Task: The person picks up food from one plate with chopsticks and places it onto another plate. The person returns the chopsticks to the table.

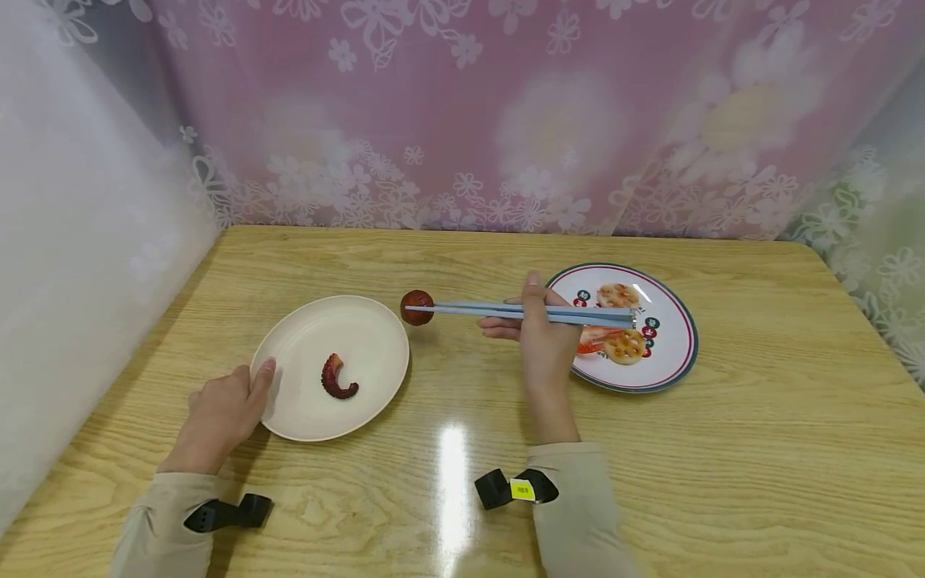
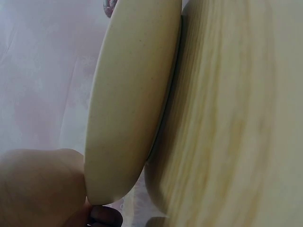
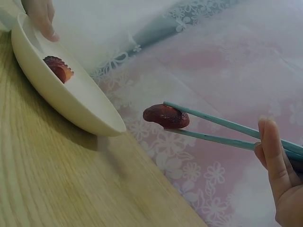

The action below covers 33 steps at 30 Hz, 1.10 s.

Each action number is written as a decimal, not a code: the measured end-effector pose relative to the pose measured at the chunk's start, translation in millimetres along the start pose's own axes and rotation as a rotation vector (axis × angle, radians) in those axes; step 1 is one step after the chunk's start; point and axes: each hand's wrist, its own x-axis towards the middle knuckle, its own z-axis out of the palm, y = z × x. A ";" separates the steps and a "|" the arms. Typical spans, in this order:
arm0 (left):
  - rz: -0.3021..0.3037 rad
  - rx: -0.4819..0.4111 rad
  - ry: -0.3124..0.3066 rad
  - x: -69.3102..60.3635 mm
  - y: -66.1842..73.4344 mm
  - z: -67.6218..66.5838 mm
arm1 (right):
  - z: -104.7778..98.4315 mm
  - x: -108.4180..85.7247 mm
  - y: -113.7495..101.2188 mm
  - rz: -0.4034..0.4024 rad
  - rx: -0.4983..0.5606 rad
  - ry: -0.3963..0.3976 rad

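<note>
My right hand (image 1: 545,353) grips a pair of light blue chopsticks (image 1: 499,308). Between their tips is a glossy dark red-brown food piece (image 1: 417,307), round from above and flattish with a curved underside in the right wrist view. It hangs just beyond the right rim of a cream plate (image 1: 376,337). A curled octopus tentacle (image 1: 335,379) lies on that plate. At the plate's left edge, my left hand (image 1: 226,413) pinches the rim, thumb on top and a fingertip (image 2: 105,215) showing below it in the left wrist view.
A white oval plate (image 1: 672,353) with a dark green and red rim and printed food pictures sits right of my right hand, partly behind it. The wooden table (image 1: 780,417) ends at a pink floral curtain (image 1: 491,120). Pale sheeting (image 1: 94,241) hangs at the left.
</note>
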 end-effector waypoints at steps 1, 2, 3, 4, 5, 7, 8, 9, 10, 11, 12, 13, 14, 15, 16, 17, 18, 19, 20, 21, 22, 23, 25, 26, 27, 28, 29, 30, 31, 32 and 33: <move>0.000 -0.003 0.000 -0.1 0.1 -0.1 | 1.9 -0.9 0.6 0.009 0.003 -0.011; -0.001 -0.004 -0.001 -0.3 0.3 -0.3 | 3.6 -1.9 1.2 0.017 0.004 -0.025; -0.001 -0.006 -0.002 -0.3 0.4 -0.5 | 5.3 -2.8 2.0 0.023 0.002 -0.039; -0.002 -0.006 -0.003 -0.4 0.6 -0.6 | 7.0 -3.8 2.5 0.034 -0.006 -0.052; -0.003 -0.006 -0.003 -0.5 0.7 -0.6 | 8.8 -4.8 2.8 0.045 -0.015 -0.066; -0.002 -0.006 0.000 -0.4 0.8 -0.6 | 12.0 -6.7 3.6 0.057 -0.035 -0.092; -0.002 -0.005 0.003 -0.4 0.7 -0.3 | 13.4 -7.8 3.6 0.063 -0.051 -0.105; -0.001 -0.005 0.007 -0.3 0.6 -0.1 | 14.9 -8.8 3.6 0.070 -0.064 -0.119; -0.001 -0.005 0.011 -0.2 0.4 0.2 | 16.3 -9.8 3.6 0.081 -0.077 -0.133; 0.000 -0.005 0.014 0.1 0.2 0.4 | 17.5 -10.8 3.5 0.090 -0.087 -0.151; 0.000 -0.004 0.018 0.3 0.0 0.6 | 18.6 -11.6 3.8 0.099 -0.095 -0.168; 0.000 -0.004 0.020 0.6 -0.1 0.6 | 19.7 -12.3 4.0 0.109 -0.100 -0.188; -0.001 -0.004 0.021 0.7 -0.2 0.8 | 20.5 -12.8 4.3 0.120 -0.105 -0.207; -0.002 -0.004 0.021 0.7 -0.2 0.8 | 21.1 -13.1 4.9 0.132 -0.107 -0.224; -0.003 -0.005 0.020 0.8 -0.2 0.7 | 21.6 -13.5 5.4 0.142 -0.109 -0.238; -0.004 -0.005 0.018 0.8 -0.1 0.5 | 21.9 -13.8 5.8 0.148 -0.113 -0.249; -0.006 -0.005 0.017 0.8 0.0 0.5 | 22.0 -13.9 6.7 0.157 -0.118 -0.257; -0.007 -0.005 0.014 0.7 0.1 0.4 | 22.0 -13.9 7.5 0.167 -0.122 -0.263; -0.009 -0.004 0.013 0.6 0.2 0.3 | 21.8 -14.1 8.5 0.175 -0.128 -0.269; -0.010 -0.003 0.011 0.5 0.3 0.1 | 21.9 -14.3 9.0 0.184 -0.137 -0.275; -0.011 -0.002 0.009 0.4 0.3 0.0 | 22.2 -14.7 9.3 0.194 -0.143 -0.281; -0.012 -0.001 0.009 0.3 0.3 0.0 | 22.6 -15.2 10.0 0.206 -0.152 -0.289; -0.013 0.003 0.009 0.1 0.2 -0.1 | 23.4 -16.0 11.6 0.227 -0.169 -0.309; -0.014 0.003 0.008 0.0 0.2 -0.2 | 24.0 -16.5 12.1 0.231 -0.178 -0.318; -0.014 0.004 0.008 -0.2 0.2 -0.2 | 24.3 -17.0 12.3 0.237 -0.188 -0.326; -0.013 0.005 0.008 -0.3 0.3 -0.2 | 24.4 -17.2 12.8 0.241 -0.192 -0.330; -0.011 0.006 0.009 -0.2 0.4 -0.4 | 24.3 -17.4 13.2 0.242 -0.197 -0.335; -0.009 0.006 0.011 0.0 0.5 -0.4 | 24.0 -17.3 13.2 0.242 -0.199 -0.338; -0.007 0.006 0.011 0.2 0.5 -0.5 | 23.6 -17.1 12.8 0.244 -0.201 -0.339; -0.006 0.005 0.012 0.3 0.7 -0.6 | 22.9 -16.8 12.3 0.248 -0.200 -0.340; -0.004 0.006 0.012 0.6 0.7 -0.6 | 22.1 -16.2 11.6 0.253 -0.199 -0.342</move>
